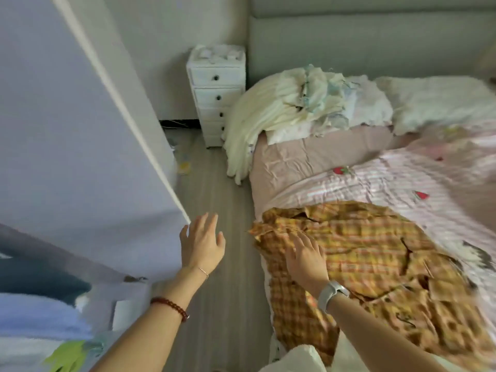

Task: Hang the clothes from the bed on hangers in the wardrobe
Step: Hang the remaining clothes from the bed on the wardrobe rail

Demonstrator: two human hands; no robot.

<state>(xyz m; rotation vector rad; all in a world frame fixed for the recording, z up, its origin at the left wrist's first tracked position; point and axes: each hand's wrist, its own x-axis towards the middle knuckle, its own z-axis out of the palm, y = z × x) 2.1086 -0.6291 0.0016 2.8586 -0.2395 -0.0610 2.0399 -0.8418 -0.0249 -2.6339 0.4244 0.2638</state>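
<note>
A yellow and orange plaid shirt (370, 253) lies spread on the near corner of the bed (295, 162), its collar toward the bed's edge. My right hand (306, 256) reaches over the shirt with straight fingers, near its collar; contact is unclear. My left hand (201, 242) hovers open over the floor, fingers spread, right beside the lower corner of the pale wardrobe door (80, 130). Folded clothes show at the lower left inside the wardrobe (40, 304). No hanger is in view.
A heap of cream and pale clothes (295, 103) sits at the head of the bed beside a pillow (440, 100). A white narrow drawer unit (217, 95) stands by the headboard. A strip of wooden floor (214, 210) runs between wardrobe and bed.
</note>
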